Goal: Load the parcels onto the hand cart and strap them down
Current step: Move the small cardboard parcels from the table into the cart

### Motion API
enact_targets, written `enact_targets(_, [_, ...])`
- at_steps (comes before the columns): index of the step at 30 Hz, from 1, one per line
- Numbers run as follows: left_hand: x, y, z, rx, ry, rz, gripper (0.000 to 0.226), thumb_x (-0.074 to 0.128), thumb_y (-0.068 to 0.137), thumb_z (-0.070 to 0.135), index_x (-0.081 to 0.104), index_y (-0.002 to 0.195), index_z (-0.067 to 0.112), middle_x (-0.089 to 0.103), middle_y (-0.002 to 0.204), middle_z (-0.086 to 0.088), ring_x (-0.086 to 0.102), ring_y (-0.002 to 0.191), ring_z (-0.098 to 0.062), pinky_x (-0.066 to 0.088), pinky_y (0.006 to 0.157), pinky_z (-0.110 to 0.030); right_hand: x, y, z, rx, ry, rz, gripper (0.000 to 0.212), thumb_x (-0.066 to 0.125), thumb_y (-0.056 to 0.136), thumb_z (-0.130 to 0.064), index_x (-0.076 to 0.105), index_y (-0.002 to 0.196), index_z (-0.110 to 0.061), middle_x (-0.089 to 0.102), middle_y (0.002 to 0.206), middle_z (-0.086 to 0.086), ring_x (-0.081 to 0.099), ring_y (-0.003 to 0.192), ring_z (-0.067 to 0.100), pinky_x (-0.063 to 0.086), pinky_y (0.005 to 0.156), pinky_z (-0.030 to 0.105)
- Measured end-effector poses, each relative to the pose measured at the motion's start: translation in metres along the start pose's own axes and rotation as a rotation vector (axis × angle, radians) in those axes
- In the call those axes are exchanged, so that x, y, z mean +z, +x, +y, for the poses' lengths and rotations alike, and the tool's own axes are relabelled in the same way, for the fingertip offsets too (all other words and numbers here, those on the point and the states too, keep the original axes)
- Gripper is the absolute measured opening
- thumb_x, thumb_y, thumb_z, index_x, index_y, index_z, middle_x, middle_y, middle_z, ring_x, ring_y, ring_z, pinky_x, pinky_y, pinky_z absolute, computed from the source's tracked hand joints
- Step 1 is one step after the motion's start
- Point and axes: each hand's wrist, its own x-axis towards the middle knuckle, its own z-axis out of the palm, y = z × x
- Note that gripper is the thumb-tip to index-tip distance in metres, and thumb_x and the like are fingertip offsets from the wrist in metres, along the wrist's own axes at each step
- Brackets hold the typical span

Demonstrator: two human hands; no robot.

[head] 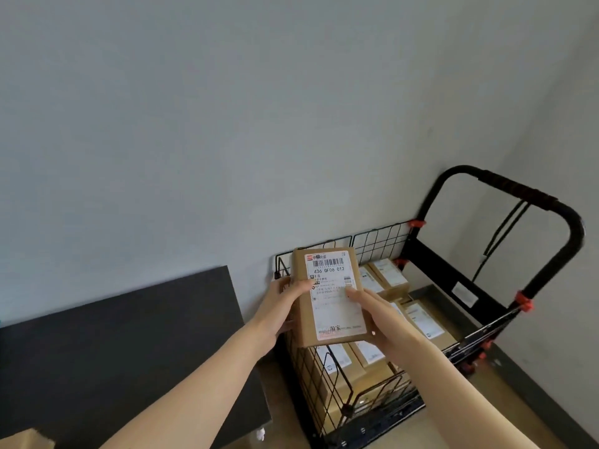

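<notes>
Parcel [329, 296], label upward, gripped at its left edge by the left hand [285, 306] and at its right edge by the right hand [376, 314], above the wire-sided hand cart [379, 241] holding stacked parcels [421, 317].

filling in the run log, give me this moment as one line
stage: loading | left hand: grips parcel | right hand: grips parcel | parcel: held above hand cart | load: other boxes inside, unstrapped

I make this out as a parcel-handling corner of a plain room, something like a mailroom or stockroom. Bare grey walls [227, 124] meet here, with a dark table [129, 335] alongside. A wire-sided cart [515, 187] is packed with cardboard parcels [421, 319] bearing printed shipping labels.
</notes>
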Motion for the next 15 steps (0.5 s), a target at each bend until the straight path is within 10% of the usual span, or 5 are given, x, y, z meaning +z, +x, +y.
enact_targets(15, [0.119,0.199,0.003,-0.194,0.254,-0.231,0.05,0.06,0.081,0.055,0.051,0.124,0.032,0.057,0.125,0.008,0.05,0.116,-0.016,0.044,0.097,-0.041,-0.16,0.13,-0.028,0.158,0.005,0.284,0.044,0.068,0.083,-0.034,0.057,0.122,-0.02,0.073,0.096,0.008,0.072,0.085,0.023,0.058,0.066,0.029])
